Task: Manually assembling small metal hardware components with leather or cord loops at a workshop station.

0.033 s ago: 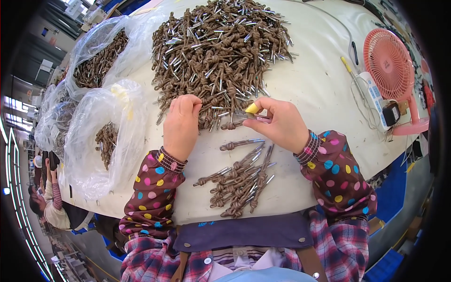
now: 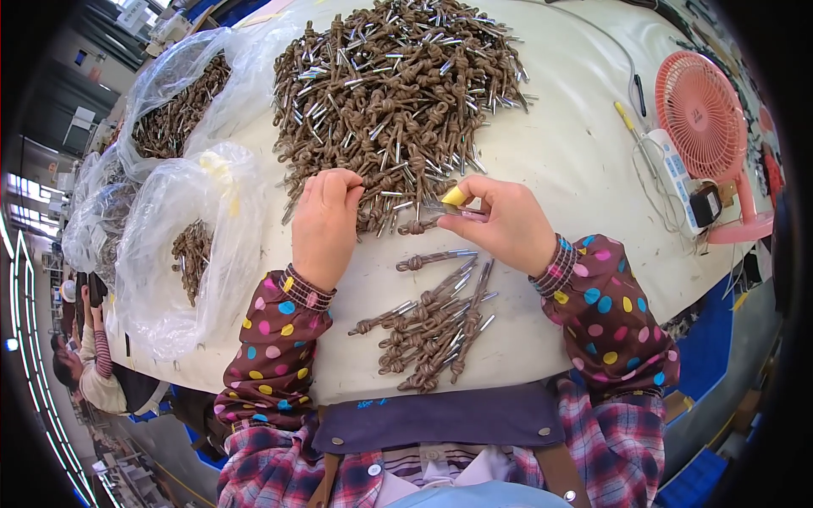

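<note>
A large heap of knotted brown cords with silver metal tips (image 2: 398, 93) lies on the pale table. At its near edge is my left hand (image 2: 326, 224), fingers closed in a pinch against the cords; what they hold, if anything, is hidden. My right hand (image 2: 508, 218) is closed to its right, with a yellow cover (image 2: 455, 196) at the index fingertip. Between thumb and finger shows a slim, shiny piece whose kind I cannot make out. Just left of that hand lies one knotted cord (image 2: 417, 227). Nearer me rests a smaller bunch of knotted cords (image 2: 432, 330), tips pointing mostly up and right.
Clear plastic bags (image 2: 140, 254) with more knotted cords stand on the left. To the right are a pink fan (image 2: 701, 114), a white power strip (image 2: 675, 173) with cables, and a yellow-handled tool (image 2: 627, 118). Another person (image 2: 93, 364) sits at far left.
My left hand has shifted very slightly to the left. The right hand and the cords look the same.
</note>
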The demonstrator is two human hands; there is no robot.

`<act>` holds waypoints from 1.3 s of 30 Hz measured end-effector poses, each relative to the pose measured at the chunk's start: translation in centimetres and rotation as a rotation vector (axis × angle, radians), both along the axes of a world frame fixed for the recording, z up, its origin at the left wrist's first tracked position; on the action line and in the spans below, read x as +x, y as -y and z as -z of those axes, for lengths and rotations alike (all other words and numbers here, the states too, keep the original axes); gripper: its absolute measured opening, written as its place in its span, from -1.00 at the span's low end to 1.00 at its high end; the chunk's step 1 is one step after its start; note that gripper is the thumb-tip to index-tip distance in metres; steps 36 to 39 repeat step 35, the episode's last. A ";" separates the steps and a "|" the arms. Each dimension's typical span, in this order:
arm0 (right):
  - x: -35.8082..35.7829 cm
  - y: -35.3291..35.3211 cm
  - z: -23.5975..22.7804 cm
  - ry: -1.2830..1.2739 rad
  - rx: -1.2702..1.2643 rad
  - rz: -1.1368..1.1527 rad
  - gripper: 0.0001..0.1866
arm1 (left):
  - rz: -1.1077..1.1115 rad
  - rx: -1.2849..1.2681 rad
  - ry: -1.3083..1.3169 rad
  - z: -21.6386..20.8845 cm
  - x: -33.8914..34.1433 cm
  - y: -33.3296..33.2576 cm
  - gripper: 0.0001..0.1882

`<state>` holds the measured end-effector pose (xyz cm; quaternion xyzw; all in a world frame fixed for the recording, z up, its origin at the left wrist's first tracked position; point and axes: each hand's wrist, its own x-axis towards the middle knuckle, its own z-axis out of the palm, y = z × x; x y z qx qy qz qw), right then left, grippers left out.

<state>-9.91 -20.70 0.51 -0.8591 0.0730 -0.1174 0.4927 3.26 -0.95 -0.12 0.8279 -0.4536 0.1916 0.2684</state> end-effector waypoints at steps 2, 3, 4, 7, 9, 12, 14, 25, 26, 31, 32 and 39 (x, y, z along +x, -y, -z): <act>0.1 0.0 0.8 -0.050 0.006 -0.046 -0.74 | 0.029 0.012 -0.004 -0.6 -0.3 0.4 -0.83; 0.1 0.0 1.3 -0.052 0.007 -0.047 -0.74 | 0.059 0.023 -0.003 -0.8 -0.4 0.6 -0.81; 0.0 0.0 2.0 -0.076 -0.078 -0.146 -0.75 | 0.059 0.023 -0.005 -0.7 -0.6 0.9 -0.81; -0.1 -0.1 2.0 -0.166 -0.164 -0.337 -0.77 | 0.183 0.104 -0.035 -0.9 -0.9 2.1 -0.76; -0.4 -0.2 1.7 -0.166 -0.186 -0.589 -0.78 | 0.253 0.187 -0.057 -0.7 -1.1 3.2 -0.73; -0.6 0.0 1.4 -0.177 -0.174 -0.678 -0.75 | 0.221 0.253 -0.005 -0.7 -1.7 4.5 -0.68; -0.5 0.4 0.9 -0.165 -0.178 -0.692 -0.74 | 0.151 0.281 0.025 -0.4 -1.8 5.0 -0.63; 0.8 1.0 1.5 -0.006 0.261 0.022 -0.77 | 0.076 -0.086 -0.772 -1.0 -0.4 2.9 -0.80; 0.8 0.6 1.7 0.070 0.368 0.050 -0.76 | 0.154 -0.295 -1.044 -1.6 -0.9 2.8 -0.73; 0.5 -1.0 1.4 0.101 0.560 -0.027 -0.75 | 0.303 -0.518 -1.438 -2.6 -3.1 2.5 -0.48; 0.4 -1.0 1.6 0.085 0.519 -0.060 -0.74 | 0.314 -0.487 -1.459 -2.2 -3.1 2.5 -0.46; 0.5 -0.4 2.0 0.036 0.356 -0.035 -0.67 | 0.343 -0.337 -1.359 -1.6 -2.6 2.3 -0.45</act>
